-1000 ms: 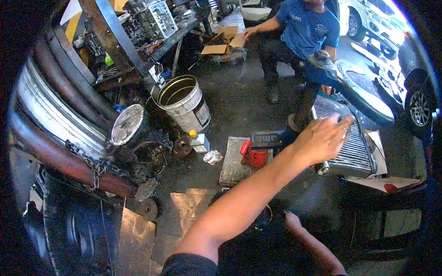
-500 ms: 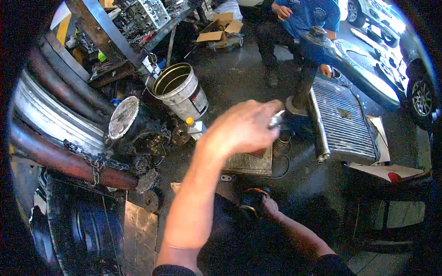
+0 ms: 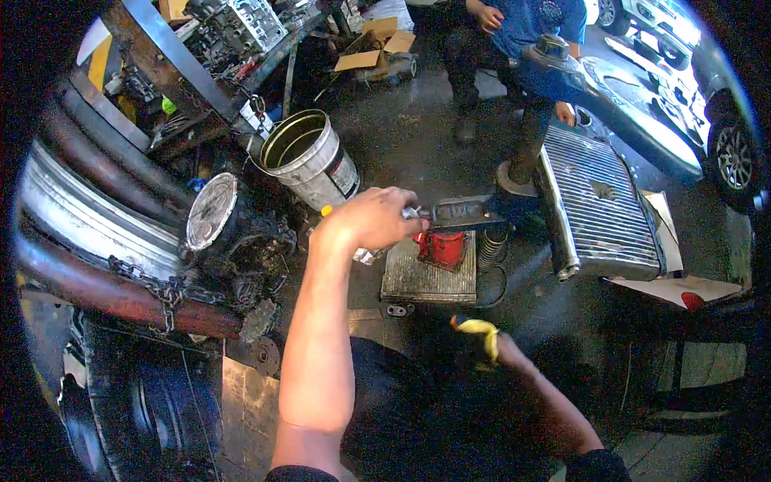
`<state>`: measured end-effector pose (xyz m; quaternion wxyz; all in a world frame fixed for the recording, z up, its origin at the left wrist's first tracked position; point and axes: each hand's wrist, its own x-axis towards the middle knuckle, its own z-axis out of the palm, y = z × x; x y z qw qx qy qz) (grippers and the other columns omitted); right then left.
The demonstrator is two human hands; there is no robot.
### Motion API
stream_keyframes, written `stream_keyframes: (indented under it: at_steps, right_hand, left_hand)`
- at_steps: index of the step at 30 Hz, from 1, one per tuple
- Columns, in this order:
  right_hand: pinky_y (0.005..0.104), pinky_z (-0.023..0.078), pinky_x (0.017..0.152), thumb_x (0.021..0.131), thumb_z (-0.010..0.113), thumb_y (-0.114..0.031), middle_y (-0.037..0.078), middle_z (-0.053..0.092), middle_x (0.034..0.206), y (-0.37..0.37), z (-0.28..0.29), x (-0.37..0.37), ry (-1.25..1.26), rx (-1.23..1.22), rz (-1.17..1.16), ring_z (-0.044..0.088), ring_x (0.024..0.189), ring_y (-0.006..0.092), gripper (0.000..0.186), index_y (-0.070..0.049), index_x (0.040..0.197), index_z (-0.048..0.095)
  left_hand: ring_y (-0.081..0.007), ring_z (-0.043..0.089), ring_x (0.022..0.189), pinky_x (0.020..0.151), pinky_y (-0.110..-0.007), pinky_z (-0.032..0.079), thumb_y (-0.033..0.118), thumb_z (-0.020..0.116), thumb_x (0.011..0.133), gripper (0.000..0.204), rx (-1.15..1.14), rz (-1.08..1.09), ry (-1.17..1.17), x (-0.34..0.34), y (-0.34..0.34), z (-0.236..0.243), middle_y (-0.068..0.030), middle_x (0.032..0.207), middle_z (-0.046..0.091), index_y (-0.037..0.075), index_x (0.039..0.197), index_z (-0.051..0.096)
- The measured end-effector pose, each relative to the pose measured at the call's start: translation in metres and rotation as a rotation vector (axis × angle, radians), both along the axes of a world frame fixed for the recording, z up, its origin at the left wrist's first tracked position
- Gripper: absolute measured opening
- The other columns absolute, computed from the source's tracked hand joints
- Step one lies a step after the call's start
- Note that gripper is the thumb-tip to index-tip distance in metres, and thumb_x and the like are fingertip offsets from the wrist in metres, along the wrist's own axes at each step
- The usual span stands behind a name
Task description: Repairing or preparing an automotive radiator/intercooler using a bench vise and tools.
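My left hand [image 3: 373, 218] reaches forward with its fingers closed around a small shiny metal piece [image 3: 413, 213]. Just past the fingertips lies a dark flat metal part [image 3: 462, 214], above a red jack-like object [image 3: 444, 248]; whether the metal piece touches it I cannot tell. Under both sits a small finned radiator core [image 3: 426, 283]. Lower down, my right hand [image 3: 510, 352] is closed on a floppy-looking yellow item [image 3: 480, 328] with an orange tip; blur and shadow hide its kind. A bottle's yellow cap [image 3: 326, 210] shows beside my left wrist.
A large radiator [image 3: 602, 205] leans at right by a metal post [image 3: 530, 145]. A co-worker in a blue shirt [image 3: 530, 32] is beyond it. A white bucket [image 3: 309, 165], a chain [image 3: 165, 293], an open cardboard box [image 3: 377, 46] and a cardboard sheet [image 3: 249, 402] surround the dark floor.
My left hand has moved left and slightly down, uncovering the dark flat part and red object. The right hand has shifted right, and the yellow item it holds has turned.
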<state>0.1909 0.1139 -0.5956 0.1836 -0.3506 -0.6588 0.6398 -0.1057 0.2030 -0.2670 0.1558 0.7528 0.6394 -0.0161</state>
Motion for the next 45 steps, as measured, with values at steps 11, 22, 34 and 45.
stream_keyframes:
  at_steps: [11, 22, 34, 45]
  right_hand:
    - [0.0237, 0.052, 0.058, 0.094, 0.046, -0.028, 0.005, 0.066, 0.095, 0.068, 0.049, 0.128, 0.232, -0.403, -0.85, 0.063, 0.071, 0.0115, 0.035, -0.007, 0.121, 0.054]
    - [0.036, 0.05, 0.072, 0.089, 0.053, -0.019, 0.007, 0.064, 0.091, -0.001, -0.102, 0.115, -0.274, -0.333, -0.163, 0.059, 0.082, 0.0168, 0.02, -0.005, 0.098, 0.065]
    - [0.0338, 0.046, 0.086, 0.092, 0.052, -0.03, 0.003, 0.066, 0.102, -0.038, -0.238, 0.068, -0.483, -0.622, -0.119, 0.06, 0.095, 0.0189, 0.033, -0.007, 0.114, 0.063]
    - [0.0396, 0.05, 0.054, 0.09, 0.047, -0.027, 0.002, 0.067, 0.075, -0.016, -0.223, 0.068, -1.144, 0.532, -0.082, 0.066, 0.069, 0.0231, 0.025, -0.01, 0.098, 0.062]
  left_hand:
    - [-0.0278, 0.058, 0.11, 0.093, -0.033, 0.044, 0.047, 0.061, 0.085, 0.062, 0.034, -0.265, 0.067, -0.007, 0.042, -0.018, -0.0197, 0.115, 0.061, 0.001, 0.126, 0.053]
    - [-0.0384, 0.052, 0.114, 0.096, -0.041, 0.045, 0.019, 0.048, 0.092, 0.033, 0.131, -0.479, 0.338, -0.033, 0.049, -0.02, -0.0199, 0.129, 0.05, 0.026, 0.123, 0.058]
    - [-0.0371, 0.058, 0.109, 0.094, -0.043, 0.044, 0.045, 0.06, 0.084, 0.063, -0.102, 0.003, -0.005, 0.022, 0.005, -0.003, -0.026, 0.11, 0.061, -0.002, 0.125, 0.052]
    - [-0.0389, 0.055, 0.112, 0.096, -0.044, 0.042, 0.047, 0.059, 0.083, 0.062, -0.169, -0.022, -0.039, 0.039, 0.03, -0.001, -0.0272, 0.115, 0.059, 0.0, 0.123, 0.054]
